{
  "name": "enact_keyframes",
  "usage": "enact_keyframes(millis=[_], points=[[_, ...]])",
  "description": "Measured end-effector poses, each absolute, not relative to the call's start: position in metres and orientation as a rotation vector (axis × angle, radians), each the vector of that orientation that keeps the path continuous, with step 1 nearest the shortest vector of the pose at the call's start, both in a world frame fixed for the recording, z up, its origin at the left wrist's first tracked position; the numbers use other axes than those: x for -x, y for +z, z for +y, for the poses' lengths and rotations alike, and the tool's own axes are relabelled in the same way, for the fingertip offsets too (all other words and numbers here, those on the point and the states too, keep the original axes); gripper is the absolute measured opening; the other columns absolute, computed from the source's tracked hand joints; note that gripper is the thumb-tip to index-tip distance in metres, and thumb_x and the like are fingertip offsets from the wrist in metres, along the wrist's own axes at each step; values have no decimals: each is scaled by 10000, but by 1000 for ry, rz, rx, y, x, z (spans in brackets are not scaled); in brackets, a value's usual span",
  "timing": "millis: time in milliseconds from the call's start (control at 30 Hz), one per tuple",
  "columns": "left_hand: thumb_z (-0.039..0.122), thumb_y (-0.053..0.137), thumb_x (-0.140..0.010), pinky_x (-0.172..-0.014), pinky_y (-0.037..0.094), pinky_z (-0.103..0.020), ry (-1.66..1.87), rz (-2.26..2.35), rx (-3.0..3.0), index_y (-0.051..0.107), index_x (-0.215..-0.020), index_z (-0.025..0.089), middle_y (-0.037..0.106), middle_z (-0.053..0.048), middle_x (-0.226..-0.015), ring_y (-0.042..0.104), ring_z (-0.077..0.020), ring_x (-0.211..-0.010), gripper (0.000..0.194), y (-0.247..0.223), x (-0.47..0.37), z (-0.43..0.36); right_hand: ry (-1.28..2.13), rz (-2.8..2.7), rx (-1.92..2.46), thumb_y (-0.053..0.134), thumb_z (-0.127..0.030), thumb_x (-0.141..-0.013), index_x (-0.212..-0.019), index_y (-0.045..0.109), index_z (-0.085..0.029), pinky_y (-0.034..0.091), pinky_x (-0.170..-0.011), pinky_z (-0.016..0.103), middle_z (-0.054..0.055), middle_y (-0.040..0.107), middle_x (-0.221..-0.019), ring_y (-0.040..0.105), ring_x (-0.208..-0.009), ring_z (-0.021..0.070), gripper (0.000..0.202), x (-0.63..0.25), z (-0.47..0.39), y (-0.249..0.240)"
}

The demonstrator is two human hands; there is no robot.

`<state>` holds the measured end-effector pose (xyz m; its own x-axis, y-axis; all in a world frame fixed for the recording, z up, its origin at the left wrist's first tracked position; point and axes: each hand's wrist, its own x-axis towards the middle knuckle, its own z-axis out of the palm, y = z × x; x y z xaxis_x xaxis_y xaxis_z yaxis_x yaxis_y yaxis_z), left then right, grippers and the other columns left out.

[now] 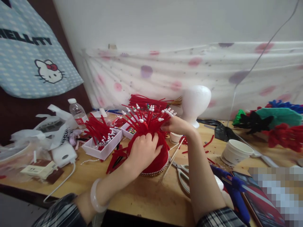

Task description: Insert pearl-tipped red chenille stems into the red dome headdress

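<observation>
In the head view, a rounded red velvet headdress (163, 154) stands on the table, edged at the bottom with a band of white beads and a gold trim. Red fuzzy stems (151, 121) fan up from its top, tipped with white pearl beads and a few green ones. My left hand (143, 149) grips the headdress from the front, fingers bent over its upper part. From the right, my right hand (176, 125) reaches in behind the fanned stems, its fingers bent inward against them. Its fingertips are hidden, so what they pinch does not show.
A white box (103, 153) of bead-tipped red stems stands left, near a water bottle (77, 110). Behind are a red stem bundle (148, 101) and a foam head (196, 102). Scissors (183, 178), a white cup (236, 152), a blue glue gun (236, 192) and a phone (258, 198) lie right.
</observation>
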<state>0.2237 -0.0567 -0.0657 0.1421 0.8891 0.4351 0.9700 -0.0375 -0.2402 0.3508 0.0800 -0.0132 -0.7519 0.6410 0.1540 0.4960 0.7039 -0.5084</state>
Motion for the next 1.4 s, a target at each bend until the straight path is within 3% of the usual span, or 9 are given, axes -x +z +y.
enact_keyframes(millis=[133, 267, 533, 733, 933, 1100, 1400], points=[[336, 479, -932, -664, 514, -362, -218, -1795, 1953, 582, -1233, 96, 662, -114, -846, 670, -267, -770, 399, -64, -226, -57, 669, -2591, 836, 608, -147, -749, -1022, 679, -148, 512, -833, 308, 71, 721, -1038, 629, -939, 206, 282, -350, 72, -7], [316, 465, -937, -672, 526, -378, -235, -1777, 1969, 585, -1233, 82, 664, -120, -843, 672, -275, -779, 396, -66, -224, -55, 696, -2562, 838, 597, -120, -752, -1054, 668, -152, 513, -841, 313, 67, 718, -1064, 630, -954, 207, 312, -351, 70, -5], [322, 448, -950, -798, 517, -394, -497, -1784, 2139, 579, -1279, 154, 677, -99, -965, 653, -255, -893, 391, -71, -200, -53, 789, -2555, 823, 567, -94, -761, -929, 680, -124, 506, -662, 243, 37, 716, -817, 628, -732, 146, 205, -349, 71, -7], [383, 457, -941, -814, 472, -437, -464, -1709, 2087, 620, -1212, 145, 638, -106, -929, 590, -288, -913, 396, -76, -196, -52, 750, -2574, 837, 567, -104, -738, -915, 690, -132, 461, -657, 239, 29, 693, -827, 585, -738, 138, 217, -348, 76, -10], [383, 434, -954, -799, 439, -411, -394, -1651, 2075, 585, -1270, 151, 627, -93, -900, 576, -264, -883, 420, -77, -196, -53, 698, -2591, 874, 573, -105, -726, -868, 678, -118, 399, -563, 223, 14, 645, -723, 525, -646, 114, 176, -347, 73, -9], [431, 439, -948, -779, 427, -405, -400, -1647, 2035, 583, -1282, 176, 623, -90, -885, 575, -264, -865, 444, -78, -193, -53, 648, -2596, 883, 594, -114, -732, -854, 672, -134, 390, -573, 210, 4, 658, -770, 529, -659, 104, 146, -344, 66, -5], [361, 465, -925, -783, 428, -429, -442, -1639, 2061, 613, -1236, 136, 638, -114, -920, 575, -288, -888, 412, -79, -196, -48, 612, -2634, 944, 596, -72, -666, -750, 660, -139, 384, -575, 222, 6, 641, -710, 525, -664, 120, 125, -342, 70, -7]])
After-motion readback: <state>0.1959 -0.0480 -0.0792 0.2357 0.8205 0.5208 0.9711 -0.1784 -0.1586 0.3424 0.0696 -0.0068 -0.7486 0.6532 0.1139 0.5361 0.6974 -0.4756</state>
